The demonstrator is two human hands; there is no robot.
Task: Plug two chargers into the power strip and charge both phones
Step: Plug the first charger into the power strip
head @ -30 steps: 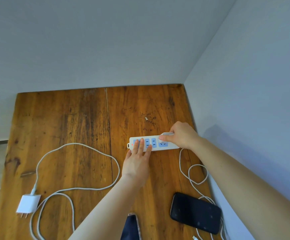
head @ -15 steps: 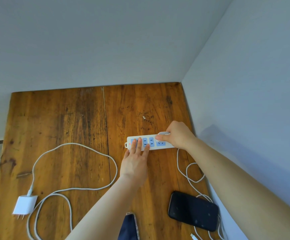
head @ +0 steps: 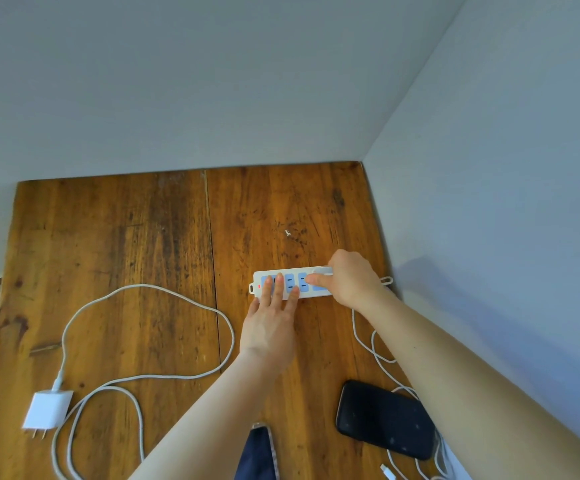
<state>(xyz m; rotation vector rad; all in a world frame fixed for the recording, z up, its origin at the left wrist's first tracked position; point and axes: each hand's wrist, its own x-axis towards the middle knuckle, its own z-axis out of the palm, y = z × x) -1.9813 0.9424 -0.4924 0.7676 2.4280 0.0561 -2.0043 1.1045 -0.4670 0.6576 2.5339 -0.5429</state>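
A white power strip (head: pixel 290 285) with blue sockets and a red light at its left end lies on the wooden table (head: pixel 125 237). My left hand (head: pixel 271 327) rests flat on its left half, fingers spread over the sockets. My right hand (head: pixel 349 282) grips a white charger (head: pixel 323 271) at the strip's right end, with the thumb across the rightmost socket. A second white charger (head: pixel 47 408) lies unplugged at the near left, its cable (head: pixel 150 289) looping across the table. A black phone (head: pixel 383 419) lies at the near right. A dark blue phone (head: pixel 257 455) shows beside my left forearm.
Grey walls close off the table's far and right sides. A thin white cable (head: pixel 373 344) coils beside the right wall, and its loose plug (head: pixel 387 472) lies at the near edge. The table's left edge drops to the floor.
My right hand with the charger has settled lower over the rightmost socket, which showed before and is now covered. My left hand stays flat on the strip. The view shifted slightly.
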